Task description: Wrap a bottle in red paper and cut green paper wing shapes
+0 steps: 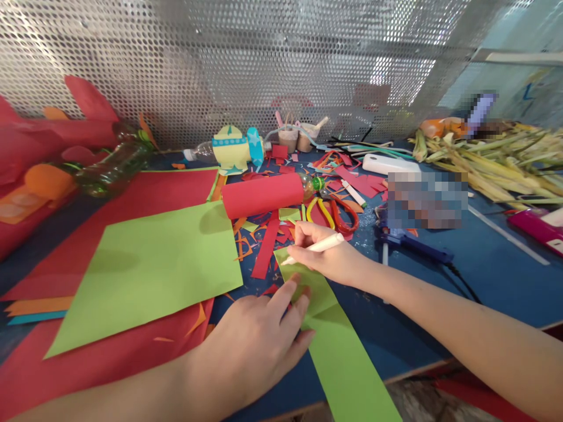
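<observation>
My right hand [328, 255] grips a white marker pen [323, 242], its tip at the upper end of a long green paper strip [347, 351]. The strip runs down over the table's front edge. My left hand [268, 334] lies with fingers spread, the fingertips pressing on the strip below the pen. A large green sheet [162, 264] rests on red paper [176, 184] to the left. Behind my hands lies a bottle wrapped in red paper [264, 194], its green-capped neck pointing right. Scissors with red and yellow handles [343, 215] are just beyond my right hand.
Paper scraps [266, 246] litter the blue table [365, 328]. A blue glue gun [416, 246] with a cord lies right, before dry husks [488, 161]. A decorated bottle [231, 150] and small cups [288, 138] stand at the back, by a perforated metal wall [220, 70].
</observation>
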A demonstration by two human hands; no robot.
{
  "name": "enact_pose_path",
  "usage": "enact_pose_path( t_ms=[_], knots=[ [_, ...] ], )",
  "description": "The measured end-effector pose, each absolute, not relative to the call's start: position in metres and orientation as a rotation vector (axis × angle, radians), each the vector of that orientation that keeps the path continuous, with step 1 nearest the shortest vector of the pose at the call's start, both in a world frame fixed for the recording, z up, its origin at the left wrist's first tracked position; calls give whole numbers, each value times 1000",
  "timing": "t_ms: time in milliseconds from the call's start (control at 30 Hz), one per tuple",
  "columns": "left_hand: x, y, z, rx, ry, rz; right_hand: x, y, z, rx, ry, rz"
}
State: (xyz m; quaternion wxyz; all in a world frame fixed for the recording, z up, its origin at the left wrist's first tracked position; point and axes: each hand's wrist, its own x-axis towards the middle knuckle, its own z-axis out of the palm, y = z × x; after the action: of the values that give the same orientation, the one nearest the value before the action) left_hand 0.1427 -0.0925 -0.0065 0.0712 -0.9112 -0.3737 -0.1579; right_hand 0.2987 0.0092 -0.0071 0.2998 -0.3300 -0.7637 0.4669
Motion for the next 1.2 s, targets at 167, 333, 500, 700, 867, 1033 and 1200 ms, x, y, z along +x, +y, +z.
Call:
enact_pose_path(
  t_ms=[167, 333, 500, 700, 867, 1033, 1200],
  knots=[
    [142, -92, -7, -2735, -1114, -508, 299, 8, -5, -906, -2028, 1259],
    [141, -93, -6, -2736, -1128, -484, 303, 15, -2, -962, -1851, 1197],
    [140, -93, -8, -2728, -1122, -443, 310, 26, 1, -1060, -1889, 977],
    [141, -93, -9, -2719, -1111, -450, 311, 25, 0, -1146, -1955, 927],
    [141, -94, -8, -2717, -1108, -463, 311, 25, 0, -1168, -1991, 890],
    [140, -93, -8, -2719, -1096, -463, 312, 25, 3, -1218, -2016, 872],
    [141, -92, -8, -2730, -1107, -452, 311, 24, 5, -1249, -2031, 892]
  ],
)
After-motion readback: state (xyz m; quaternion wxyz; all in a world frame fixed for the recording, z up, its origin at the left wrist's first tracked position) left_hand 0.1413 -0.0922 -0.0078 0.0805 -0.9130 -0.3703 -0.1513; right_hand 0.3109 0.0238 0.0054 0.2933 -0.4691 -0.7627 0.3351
